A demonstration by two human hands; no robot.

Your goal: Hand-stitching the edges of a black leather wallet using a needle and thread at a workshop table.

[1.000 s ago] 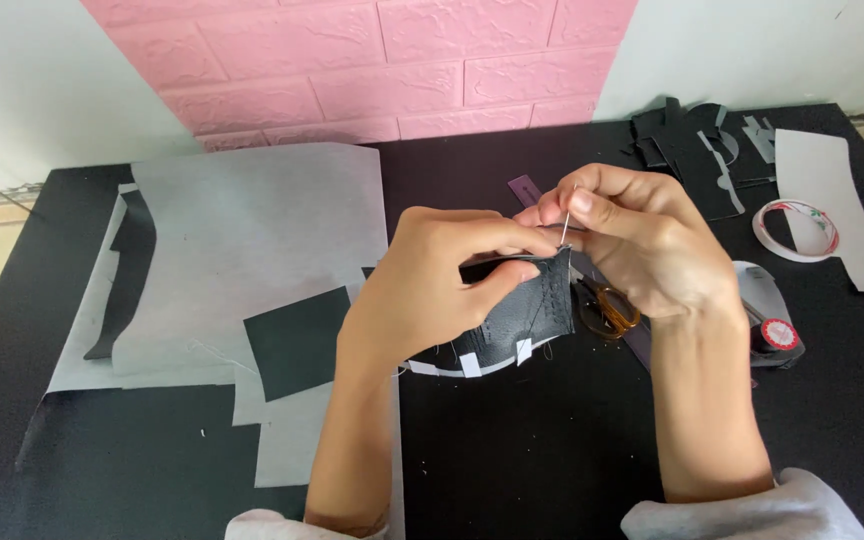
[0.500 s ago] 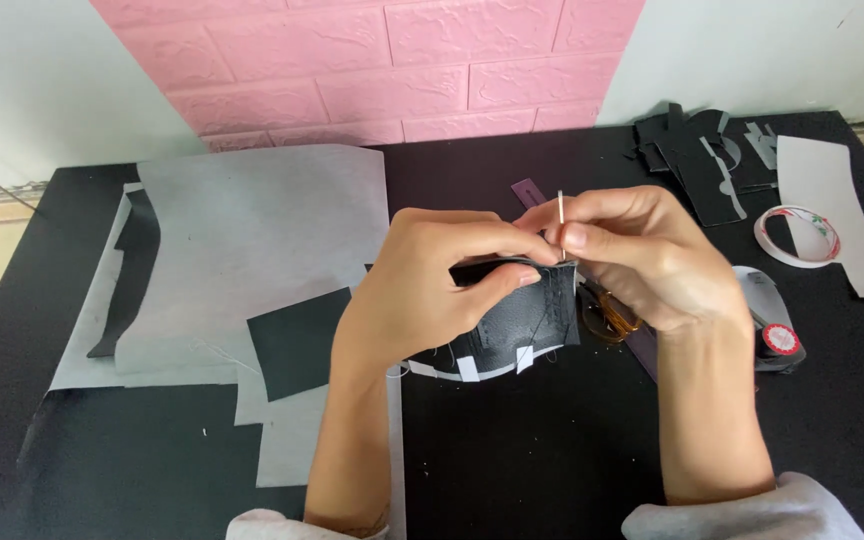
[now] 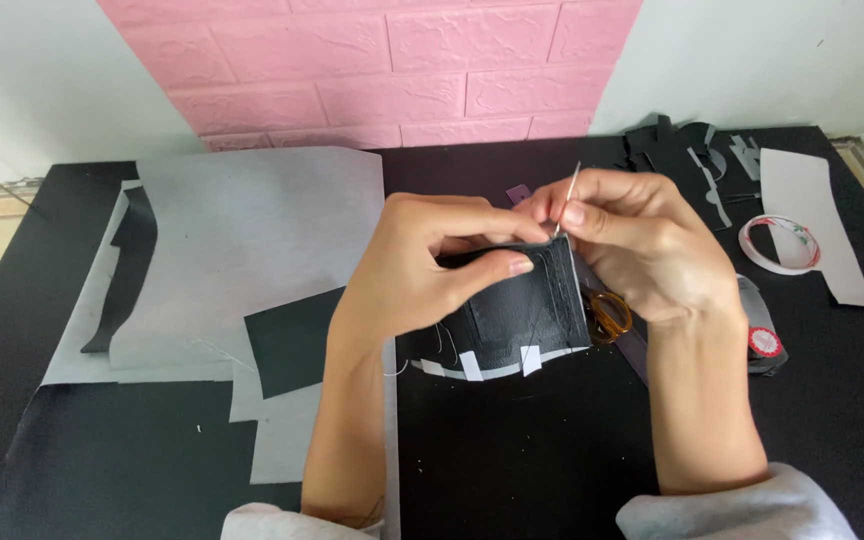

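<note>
Presently, a black leather piece (image 3: 527, 315) is being gripped above the table (image 3: 512, 450) by the left hand (image 3: 422, 265) while a needle (image 3: 571, 190) is being pinched by the right hand (image 3: 642, 250), stitching seemingly underway, a steady upward pull seemingly being called for.

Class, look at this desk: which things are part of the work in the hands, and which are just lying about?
In use:
left hand
right hand
needle
black leather piece

Lying about:
tape roll
scissors
grey paper sheet
black offcuts
</note>
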